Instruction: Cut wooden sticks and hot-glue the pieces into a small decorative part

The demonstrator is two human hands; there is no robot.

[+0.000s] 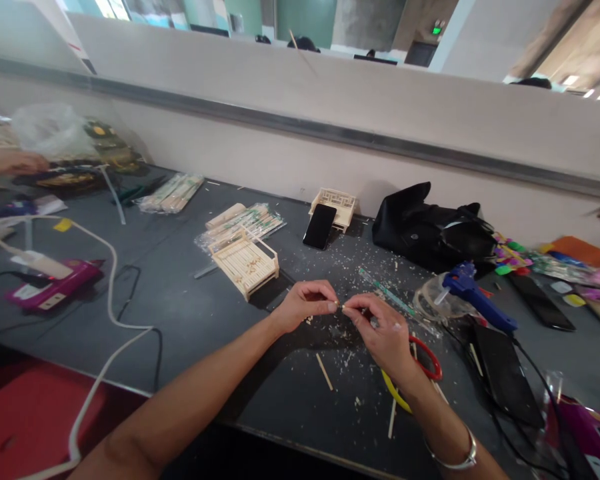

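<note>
Above the dark table, my left hand (310,305) and my right hand (383,337) meet with their fingertips almost touching. Each thumb and forefinger is pinched on a tiny pale wooden bit (341,306), mostly hidden by the fingers. Left of them lies a small model frame of wooden sticks (245,263) with little pieces scattered on its slats. Under my right wrist shows a tool with a red handle loop (433,363) and a yellow one; its working end is hidden. A loose wooden stick (325,372) lies below my hands.
Wood crumbs litter the table (180,333). Behind are a phone (321,227), a second wooden model (344,200), packs of sticks (173,193) and a black bag (430,227). A blue glue gun (475,297) lies right; a white cable (113,293) curves left. Another person's hand (15,162) is far left.
</note>
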